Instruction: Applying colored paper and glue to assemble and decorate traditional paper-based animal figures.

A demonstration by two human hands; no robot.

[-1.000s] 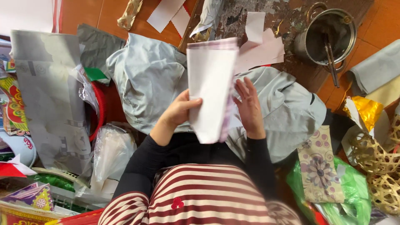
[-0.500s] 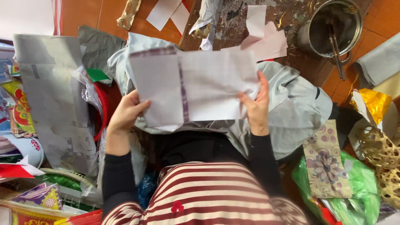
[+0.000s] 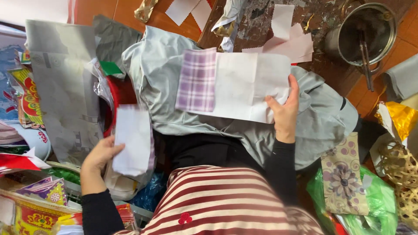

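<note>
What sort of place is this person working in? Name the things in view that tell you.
Probably a home craft workshop for paper goods, worked on the floor. Cut paper pieces lie scattered, stacks of colourful printed paper crowd the person's left, and a stained metal pot holds a stick. The right hand holds a folded sheet.

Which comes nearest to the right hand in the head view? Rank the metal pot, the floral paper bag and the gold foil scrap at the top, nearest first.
Measured from the right hand:
1. Floral paper bag, below it and to the right, by the green plastic.
2. Metal pot, up at the right, on the dark board.
3. Gold foil scrap, far across at the top, left of centre.
</note>
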